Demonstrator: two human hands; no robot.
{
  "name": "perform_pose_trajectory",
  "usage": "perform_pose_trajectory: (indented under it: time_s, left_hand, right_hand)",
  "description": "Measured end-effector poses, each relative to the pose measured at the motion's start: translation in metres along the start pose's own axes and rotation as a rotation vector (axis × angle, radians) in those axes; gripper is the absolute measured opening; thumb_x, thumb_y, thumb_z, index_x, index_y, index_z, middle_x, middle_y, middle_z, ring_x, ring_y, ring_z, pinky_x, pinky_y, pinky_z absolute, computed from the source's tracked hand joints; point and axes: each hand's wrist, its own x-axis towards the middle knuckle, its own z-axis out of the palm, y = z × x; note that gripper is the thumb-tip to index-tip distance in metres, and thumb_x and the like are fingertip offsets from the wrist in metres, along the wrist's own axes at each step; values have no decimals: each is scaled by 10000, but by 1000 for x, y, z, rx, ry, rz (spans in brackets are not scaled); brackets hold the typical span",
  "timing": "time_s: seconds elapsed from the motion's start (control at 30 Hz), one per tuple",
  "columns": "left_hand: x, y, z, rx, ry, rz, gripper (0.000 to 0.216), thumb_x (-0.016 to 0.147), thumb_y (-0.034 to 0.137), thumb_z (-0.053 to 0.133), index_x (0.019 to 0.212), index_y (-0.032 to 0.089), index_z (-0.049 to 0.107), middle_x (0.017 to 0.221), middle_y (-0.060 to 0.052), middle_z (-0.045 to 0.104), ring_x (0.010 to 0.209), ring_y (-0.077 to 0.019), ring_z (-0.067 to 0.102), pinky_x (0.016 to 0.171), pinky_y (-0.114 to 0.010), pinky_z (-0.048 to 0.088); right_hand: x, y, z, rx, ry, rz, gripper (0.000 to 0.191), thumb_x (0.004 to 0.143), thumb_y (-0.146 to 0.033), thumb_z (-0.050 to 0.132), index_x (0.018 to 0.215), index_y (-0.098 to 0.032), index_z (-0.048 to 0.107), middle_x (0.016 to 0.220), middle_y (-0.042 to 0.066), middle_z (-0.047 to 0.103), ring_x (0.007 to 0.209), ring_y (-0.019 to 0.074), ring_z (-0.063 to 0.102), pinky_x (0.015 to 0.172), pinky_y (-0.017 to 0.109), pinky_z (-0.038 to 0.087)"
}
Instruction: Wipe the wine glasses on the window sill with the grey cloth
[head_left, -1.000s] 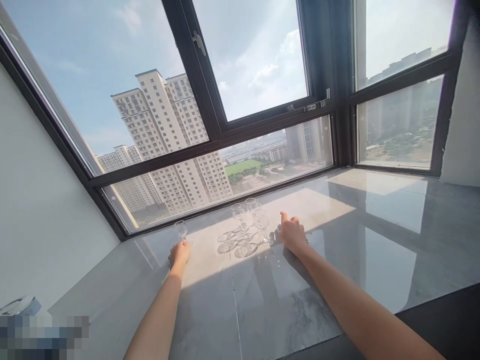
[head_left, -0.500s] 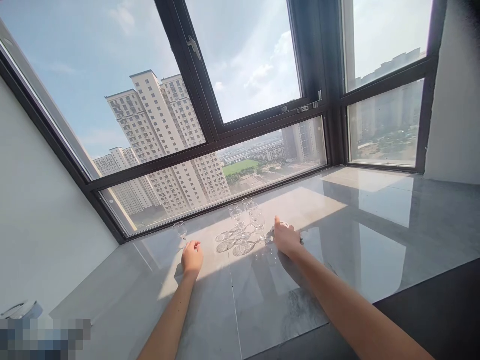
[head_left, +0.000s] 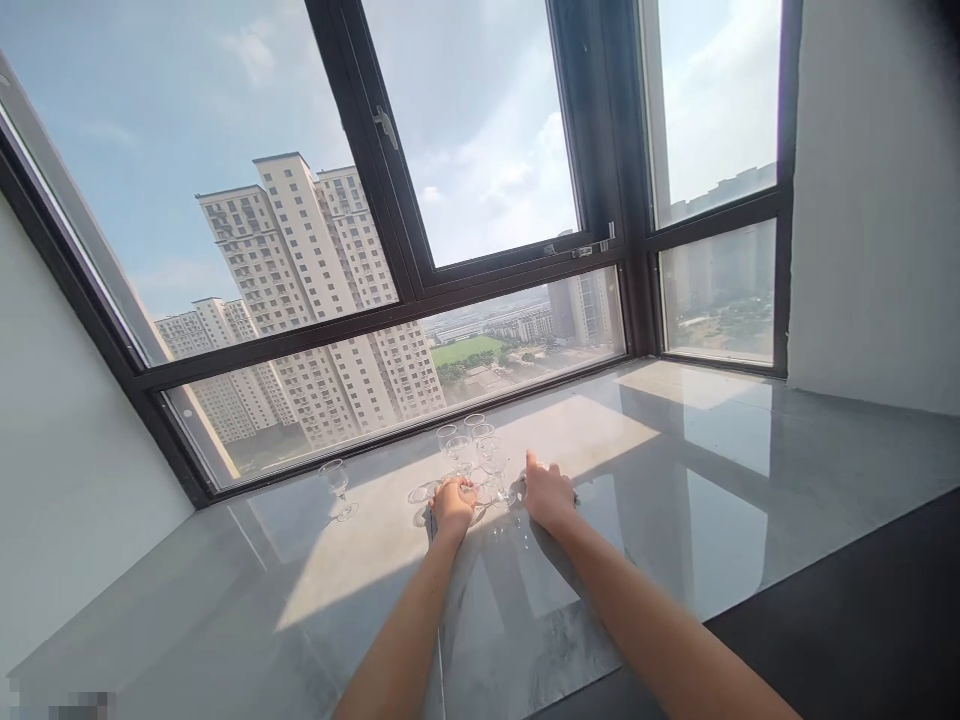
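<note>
Grey polished stone is forming the bench (head_left: 675, 480), which is running under a black-framed window (head_left: 390, 322) with tower blocks (head_left: 300, 250) showing through it. A small group of stemmed glasses (head_left: 471, 445) is standing upright in the sunlit patch near the window, and their see-through bowls are overlapping, so their number is hard to make out. The left hand (head_left: 452, 503) is sitting at the near left foot of this group, its back covering the fingers and the bases nearest it; whether it is gripping a stem I cannot tell. The right hand (head_left: 550, 497) is resting just beside the group on the right, thumb raised and fingers curled under, and whether it is closing on anything I cannot tell. One more glass (head_left: 336, 482) is standing alone, well apart to the left. A white wall (head_left: 870, 200) is closing off the right end.
</note>
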Motion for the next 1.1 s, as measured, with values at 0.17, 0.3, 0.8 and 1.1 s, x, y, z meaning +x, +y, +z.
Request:
perform_pose_trajectory:
  time_s: [0.17, 0.3, 0.8, 1.1]
  left_hand:
    - [-10, -23, -10, 2, -15, 63, 138, 839, 351, 574, 786, 243, 640, 928, -45, 720, 1129, -263, 572, 964, -380, 363]
    - [-22, -68, -33, 32, 10, 88, 153, 834, 344, 558, 741, 243, 624, 917, -30, 721, 1151, -259, 556, 989, -384, 348]
    - [5, -213, -105, 191, 241, -333, 221, 883, 375, 480, 798, 239, 632, 1036, -95, 723, 1140, -308, 575, 922, -411, 408]
    - [-26, -165, -96, 241, 348, -292, 243, 842, 381, 537, 971, 203, 642, 1130, -147, 632, 1150, -354, 519, 943, -472, 402]
  right_hand:
    - [5, 5, -2, 36, -26, -8, 829, 807, -111, 592, 1545, -182, 221, 1128, 137, 671, 1245, 299, 463, 864, 356, 405]
    - [7, 8, -2, 42, -35, -20, 820, 786, -41, 558, 1535, -175, 251, 1088, 131, 688, 1244, 299, 467, 845, 350, 403]
    - [8, 6, 9, -3, 17, -19, 760, 806, -73, 577, 1500, -172, 287, 1017, 131, 676, 1213, 293, 498, 821, 348, 399]
    - [17, 7, 4, 92, 56, 3, 713, 745, 14, 545, 1420, -154, 385, 867, 94, 675, 1111, 263, 564, 669, 264, 375]
